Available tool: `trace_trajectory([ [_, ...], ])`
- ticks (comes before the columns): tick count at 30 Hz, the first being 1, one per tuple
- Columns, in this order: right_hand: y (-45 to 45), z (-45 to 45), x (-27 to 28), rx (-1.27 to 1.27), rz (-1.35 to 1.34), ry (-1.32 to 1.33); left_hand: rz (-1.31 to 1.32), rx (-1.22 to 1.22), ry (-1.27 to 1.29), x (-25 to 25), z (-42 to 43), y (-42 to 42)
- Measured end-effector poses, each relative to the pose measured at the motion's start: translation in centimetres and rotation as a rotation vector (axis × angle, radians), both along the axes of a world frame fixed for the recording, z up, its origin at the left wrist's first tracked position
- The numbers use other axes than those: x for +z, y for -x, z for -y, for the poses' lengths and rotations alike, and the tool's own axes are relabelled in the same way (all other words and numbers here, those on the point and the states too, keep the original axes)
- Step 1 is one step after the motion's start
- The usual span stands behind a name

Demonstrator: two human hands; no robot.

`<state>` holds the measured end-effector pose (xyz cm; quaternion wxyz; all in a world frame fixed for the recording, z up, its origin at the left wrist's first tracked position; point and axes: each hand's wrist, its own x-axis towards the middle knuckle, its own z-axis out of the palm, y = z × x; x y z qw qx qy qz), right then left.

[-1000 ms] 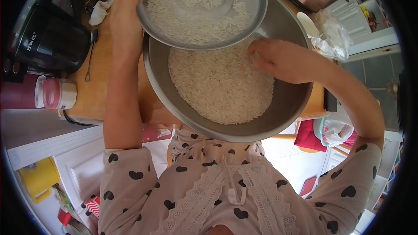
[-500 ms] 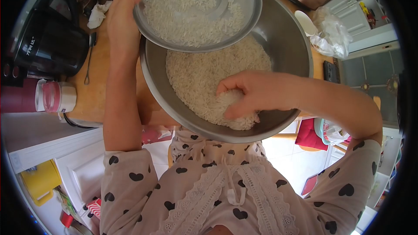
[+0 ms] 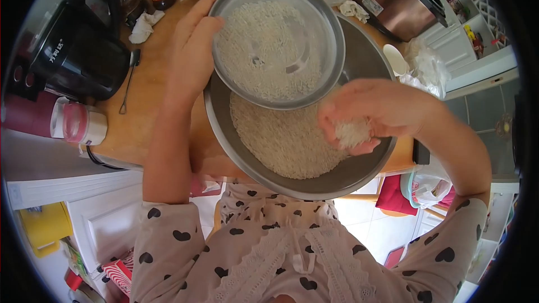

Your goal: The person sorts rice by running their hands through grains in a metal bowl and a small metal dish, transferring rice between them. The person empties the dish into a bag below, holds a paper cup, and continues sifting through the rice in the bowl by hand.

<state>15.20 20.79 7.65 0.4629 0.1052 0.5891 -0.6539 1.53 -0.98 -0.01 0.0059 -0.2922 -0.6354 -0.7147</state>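
My left hand [image 3: 196,45] grips the left rim of a round metal plate [image 3: 300,68], thumb over its edge. A layer of white rice grains [image 3: 241,50] lies on the plate, blurred by motion. Beneath it stands a large steel bowl [image 3: 368,50], holding a wide bed of rice [image 3: 281,140]. The plate hangs above the bowl's far left part and hides some of it. At the bowl's right side, my right hand [image 3: 376,106] is closed around a handful of rice [image 3: 353,133], palm turned partly up, above the bed.
A black electric kettle [image 3: 78,45] stands at the left on the wooden table [image 3: 129,134], beside a thin metal utensil [image 3: 129,81] and a pink-and-white jar [image 3: 81,123]. At the back right are a brown cooker [image 3: 387,0], a white cup [image 3: 396,59] and a plastic bag [image 3: 426,67].
My right hand has risen out of the rice bed with a handful and turned over. The plate has shifted toward me relative to the bowl, and its rice has spread differently.
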Motion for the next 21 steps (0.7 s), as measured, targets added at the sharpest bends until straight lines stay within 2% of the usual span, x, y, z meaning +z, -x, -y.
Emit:
trace_trajectory([
  [3,2.1,-0.3,1.4,0.006,-0.138,0.034,-0.015,-0.025,0.014,0.3,0.0,-0.2],
  [9,5.9,1.6,1.6,-0.044,-0.409,-0.154,0.018,-0.026,0.061,0.6,0.4,-0.1],
  [12,7.5,1.7,2.0,-0.095,-0.538,-0.055,0.073,-0.039,0.048,1.1,0.4,-0.6],
  [15,8.3,0.6,2.5,-0.16,-0.721,-0.172,0.093,-0.036,0.041,1.3,0.4,-0.8],
  [18,7.7,0.1,4.6,-0.077,-0.734,-0.285,0.086,-0.042,0.017,1.1,0.3,-0.5],
  [21,8.2,-0.9,5.2,-0.03,-0.6,-0.208,0.099,-0.052,0.002,1.1,0.4,-0.4],
])
